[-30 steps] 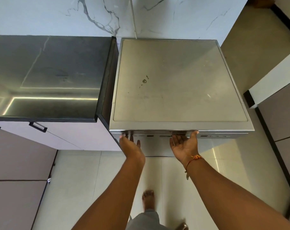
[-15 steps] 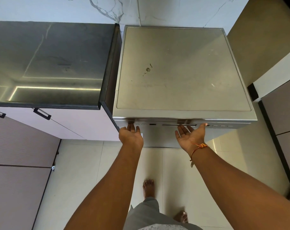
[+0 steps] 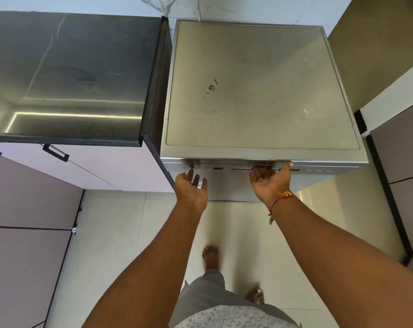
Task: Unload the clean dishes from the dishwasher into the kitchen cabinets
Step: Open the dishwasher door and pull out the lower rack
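Underfoot, pale floor tiles carry a barefoot person who stretches both arms forward. Left hand is open with its fingers straight, the tips just short of the button strip, and it holds nothing. Right hand, with a red thread at the wrist, is turned palm-up and open. Its fingertips reach the handle slot under the lid's lip and grip nothing that shows.

Just ahead of both hands the door is shut. Its top edge runs side to side across the person, and the right hand is the nearer to it. Opening it likely calls for a pull down and toward the person. The clean dishes are out of sight inside the dishwasher, which stands beside a dark counter with cabinets below.

Compared with half a second earlier, both hands keep much the same places and the door has not opened.
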Motion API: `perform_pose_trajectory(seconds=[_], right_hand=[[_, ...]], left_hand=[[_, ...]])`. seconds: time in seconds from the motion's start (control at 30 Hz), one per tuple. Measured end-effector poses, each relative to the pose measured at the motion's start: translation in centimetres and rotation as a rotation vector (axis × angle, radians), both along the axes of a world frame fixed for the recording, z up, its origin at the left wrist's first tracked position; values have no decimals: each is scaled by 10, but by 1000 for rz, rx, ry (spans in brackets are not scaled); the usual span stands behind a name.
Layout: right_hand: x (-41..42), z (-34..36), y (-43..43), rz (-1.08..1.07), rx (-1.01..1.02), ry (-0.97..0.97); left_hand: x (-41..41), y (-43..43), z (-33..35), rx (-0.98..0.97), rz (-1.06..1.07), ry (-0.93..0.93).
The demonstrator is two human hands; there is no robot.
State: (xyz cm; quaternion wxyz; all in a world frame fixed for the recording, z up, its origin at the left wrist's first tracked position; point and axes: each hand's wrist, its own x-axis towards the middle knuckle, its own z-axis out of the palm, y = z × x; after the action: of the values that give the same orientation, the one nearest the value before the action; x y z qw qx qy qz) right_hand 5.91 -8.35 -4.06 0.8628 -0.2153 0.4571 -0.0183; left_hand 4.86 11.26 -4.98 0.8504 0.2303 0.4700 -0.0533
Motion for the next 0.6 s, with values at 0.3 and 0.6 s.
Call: perform_pose_trajectory(seconds=[0.3, 0.6], right_hand=[[0, -8, 0, -5, 23, -54], [6, -16, 15, 50, -115, 20]], left_hand=[[-18, -61, 4, -115, -309, -37], [-10, -83, 9, -85, -404, -89]])
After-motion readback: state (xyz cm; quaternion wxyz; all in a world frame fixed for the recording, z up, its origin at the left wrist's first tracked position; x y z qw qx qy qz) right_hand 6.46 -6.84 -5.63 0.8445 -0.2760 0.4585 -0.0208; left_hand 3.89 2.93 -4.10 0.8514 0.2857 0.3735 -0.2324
